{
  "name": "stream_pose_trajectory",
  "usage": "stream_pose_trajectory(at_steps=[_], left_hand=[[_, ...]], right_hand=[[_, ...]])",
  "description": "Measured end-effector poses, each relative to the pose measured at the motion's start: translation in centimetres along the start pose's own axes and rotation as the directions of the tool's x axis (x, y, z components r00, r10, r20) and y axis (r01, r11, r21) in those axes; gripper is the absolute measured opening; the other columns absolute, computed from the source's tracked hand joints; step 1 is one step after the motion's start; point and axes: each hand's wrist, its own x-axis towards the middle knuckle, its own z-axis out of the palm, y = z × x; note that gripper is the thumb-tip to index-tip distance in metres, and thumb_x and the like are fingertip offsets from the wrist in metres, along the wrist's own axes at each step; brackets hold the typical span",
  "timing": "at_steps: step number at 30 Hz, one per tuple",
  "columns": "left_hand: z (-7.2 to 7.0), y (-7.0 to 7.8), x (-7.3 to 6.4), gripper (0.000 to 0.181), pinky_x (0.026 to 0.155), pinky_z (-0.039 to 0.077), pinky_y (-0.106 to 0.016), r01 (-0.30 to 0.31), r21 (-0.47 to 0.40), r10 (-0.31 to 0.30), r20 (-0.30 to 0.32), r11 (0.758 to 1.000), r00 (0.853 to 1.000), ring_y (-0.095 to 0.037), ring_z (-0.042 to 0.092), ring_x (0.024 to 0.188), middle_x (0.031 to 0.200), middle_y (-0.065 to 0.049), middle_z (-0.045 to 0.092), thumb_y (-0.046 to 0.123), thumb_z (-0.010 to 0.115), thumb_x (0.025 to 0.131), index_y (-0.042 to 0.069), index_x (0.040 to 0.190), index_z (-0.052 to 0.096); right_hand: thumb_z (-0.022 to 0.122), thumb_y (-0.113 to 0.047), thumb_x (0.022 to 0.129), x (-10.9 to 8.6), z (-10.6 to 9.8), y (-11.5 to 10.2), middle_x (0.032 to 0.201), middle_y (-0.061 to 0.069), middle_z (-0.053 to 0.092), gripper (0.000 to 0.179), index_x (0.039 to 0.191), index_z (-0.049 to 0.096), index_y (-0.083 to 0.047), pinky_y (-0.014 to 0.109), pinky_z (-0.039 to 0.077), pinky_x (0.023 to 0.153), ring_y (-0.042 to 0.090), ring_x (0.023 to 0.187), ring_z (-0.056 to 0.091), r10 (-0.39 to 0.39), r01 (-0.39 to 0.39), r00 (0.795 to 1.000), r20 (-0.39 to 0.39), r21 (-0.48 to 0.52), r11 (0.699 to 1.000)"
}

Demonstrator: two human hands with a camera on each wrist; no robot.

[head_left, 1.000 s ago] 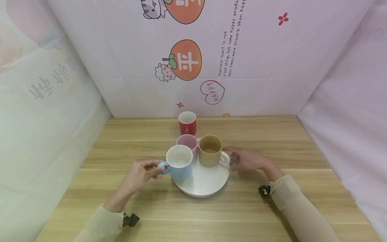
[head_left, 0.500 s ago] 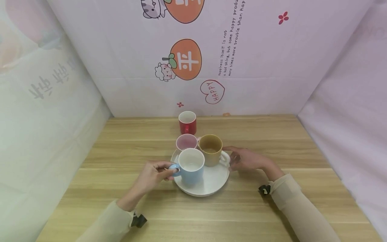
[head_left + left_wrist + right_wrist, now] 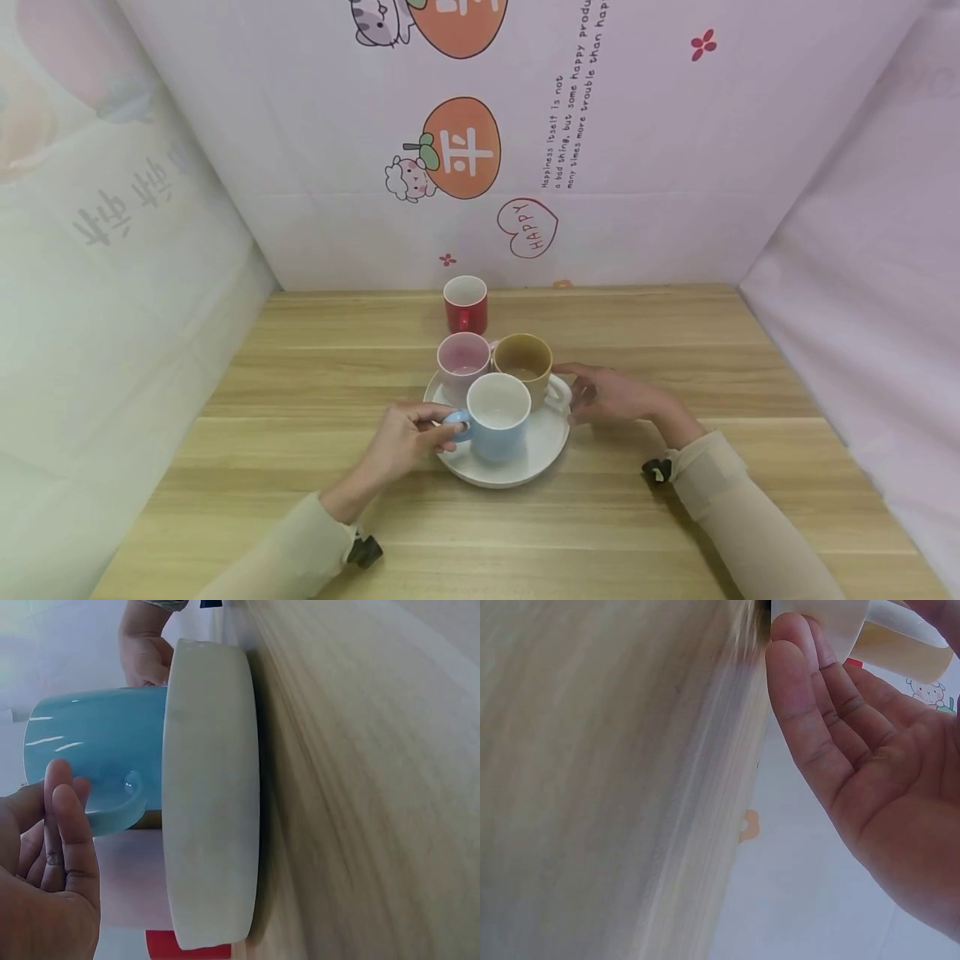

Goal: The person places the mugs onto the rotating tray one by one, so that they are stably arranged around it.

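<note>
A light-blue mug point(image 3: 501, 440) stands upright over the front of the round white dish point(image 3: 553, 437). My left hand point(image 3: 405, 442) pinches its handle between thumb and fingers. In the left wrist view, the base of the blue mug point(image 3: 97, 727) is hidden behind the dish's wall point(image 3: 210, 795), so I cannot tell whether it touches down. Behind it on the dish are a pink mug point(image 3: 453, 385) and a mustard mug point(image 3: 523, 354) with a white handle. My right hand point(image 3: 615, 395) touches the dish's right side near that handle; in the right wrist view its fingers point(image 3: 799, 712) are nearly straight.
A red mug point(image 3: 466, 317) stands on the wooden table point(image 3: 315, 367) behind the dish, its handle facing me. White printed cloth point(image 3: 630, 167) closes off the back, and more cloth hangs at the left and right sides.
My left hand has carried the blue mug rightward and slightly nearer to me, from the dish's left edge to over its front middle. My right hand has stayed put.
</note>
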Motion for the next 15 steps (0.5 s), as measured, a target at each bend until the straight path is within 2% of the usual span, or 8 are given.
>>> stream_pose_trajectory(at_steps=[7, 12, 15], left_hand=[[1.2, -0.3, 0.4, 0.022, 0.063, 0.059, -0.02, -0.003, -0.018, 0.003, 0.011, 1.0, 1.0, -0.008, 0.07, 0.065, 0.095, -0.019, 0.077, 0.012, 0.077, 0.087, 0.001, 0.105, 0.076], [1.9, -0.4, 0.8, 0.023, 0.063, 0.058, -0.018, 0.029, -0.029, -0.029, 0.008, 0.999, 1.0, -0.008, 0.07, 0.066, 0.097, -0.014, 0.077, 0.012, 0.078, 0.086, 0.003, 0.107, 0.077], [2.3, -0.5, 1.1, 0.022, 0.064, 0.058, -0.018, 0.028, -0.026, -0.028, 0.009, 0.999, 1.0, -0.008, 0.07, 0.066, 0.097, -0.014, 0.077, 0.012, 0.078, 0.086, 0.004, 0.106, 0.077]], right_hand=[[0.082, -0.029, 0.083, 0.0, 0.0, 0.0, 0.11, 0.004, 0.067, 0.083, 0.153, 0.037, -0.024, 0.037, 0.057, 0.09, 0.019, 0.102, 0.066, -0.014, 0.014, 1.0, 0.001, 0.008, 1.0], [0.081, -0.03, 0.083, 0.1, 0.0, 0.2, 0.11, 0.003, 0.067, 0.083, 0.153, 0.037, -0.024, 0.036, 0.057, 0.089, 0.017, 0.101, 0.066, -0.017, 0.017, 1.0, 0.0, 0.004, 1.0], [0.082, -0.03, 0.082, 0.1, 0.0, 0.3, 0.109, 0.003, 0.067, 0.084, 0.153, 0.037, -0.024, 0.036, 0.057, 0.089, 0.017, 0.101, 0.066, -0.023, 0.023, 1.0, -0.002, 0.006, 1.0]])
